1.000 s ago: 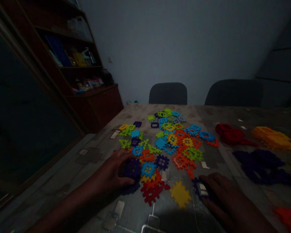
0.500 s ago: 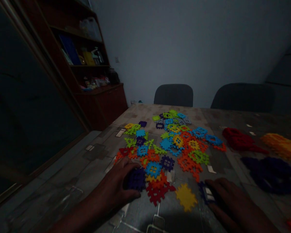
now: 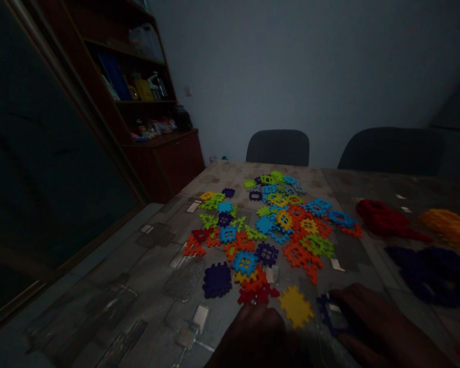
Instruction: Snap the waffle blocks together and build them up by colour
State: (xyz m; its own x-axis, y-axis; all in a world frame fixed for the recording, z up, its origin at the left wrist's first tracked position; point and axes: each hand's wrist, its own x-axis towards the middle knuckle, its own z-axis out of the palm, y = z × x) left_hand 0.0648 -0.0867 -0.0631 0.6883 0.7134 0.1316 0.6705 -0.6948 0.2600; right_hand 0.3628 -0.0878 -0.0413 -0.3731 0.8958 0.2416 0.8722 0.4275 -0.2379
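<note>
While the solid purple square [image 3: 217, 280] lies flat on the counter [image 3: 153, 276], no longer cupped, the left hand [image 3: 262, 327] has swung rightward to the near side of the red pieces [image 3: 258, 294]; whether its fingers are clenched or grasping anything, I cannot tell. Next comes a yellow piece [image 3: 296, 306], untouched. Farther right, the right hand [image 3: 375, 317] still grasps the purple frame [image 3: 325, 314] between its fingers, so that is the only piece visibly held now.
</note>
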